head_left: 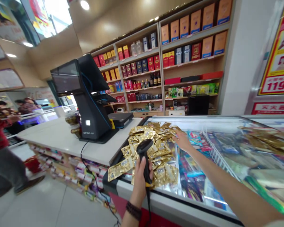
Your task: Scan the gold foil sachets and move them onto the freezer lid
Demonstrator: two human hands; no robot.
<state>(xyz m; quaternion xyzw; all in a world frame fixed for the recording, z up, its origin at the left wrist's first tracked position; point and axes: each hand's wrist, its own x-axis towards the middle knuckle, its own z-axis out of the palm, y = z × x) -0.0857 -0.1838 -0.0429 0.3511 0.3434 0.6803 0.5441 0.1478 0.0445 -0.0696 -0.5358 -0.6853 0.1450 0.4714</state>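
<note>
My left hand (140,171) is wrapped round the grip of a black barcode scanner (144,146), its head tilted up over a heap of gold foil packets (162,146). A cable runs down from the scanner's handle. My right hand (182,140) is at the far right edge of the heap, its fingers closed on a gold foil packet (175,128); the fingertips are partly hidden. The heap lies on the glass top of a chest freezer (153,197). One packet (119,169) sticks out over the freezer's left edge.
Left of the freezer stands a white counter (49,134) with a black checkout terminal (90,104) and a flat black box (120,119). More gold packets (265,138) lie on the glass at the right. Shelves (142,56) of boxes line the back. A person (1,148) is at far left.
</note>
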